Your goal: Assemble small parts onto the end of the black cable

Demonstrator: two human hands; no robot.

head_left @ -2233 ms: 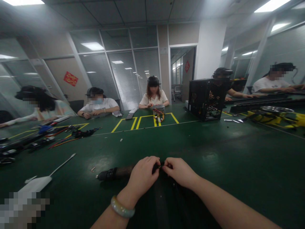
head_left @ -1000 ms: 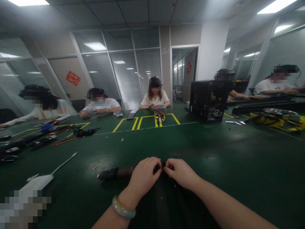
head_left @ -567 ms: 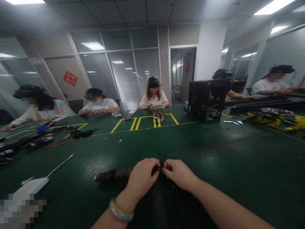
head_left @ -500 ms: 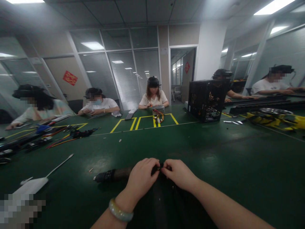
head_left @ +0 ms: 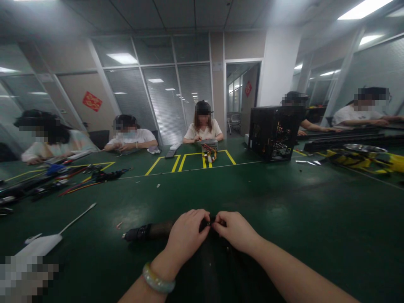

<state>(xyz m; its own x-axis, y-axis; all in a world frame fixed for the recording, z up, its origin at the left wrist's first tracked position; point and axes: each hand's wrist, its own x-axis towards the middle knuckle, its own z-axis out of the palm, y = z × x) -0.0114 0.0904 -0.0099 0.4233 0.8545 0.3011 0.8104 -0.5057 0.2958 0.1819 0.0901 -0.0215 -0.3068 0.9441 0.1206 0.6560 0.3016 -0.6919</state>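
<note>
The left hand (head_left: pixel 187 231) and right hand (head_left: pixel 235 228) nearly meet over the desk (head_left: pixel 293 210), fingers of both pinching a small dark piece (head_left: pixel 208 224) between them; its handling looks unfinished, though how much is done cannot be told

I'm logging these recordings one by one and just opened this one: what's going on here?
A person's left hand and right hand are close together over a green table, fingertips at a small dark part, too dim to make out. A drill lies on its side, partly hidden behind the left hand. Across the table, a co-worker sits behind a metal box with coloured wires, and a black computer case stands to the right of that.
</note>
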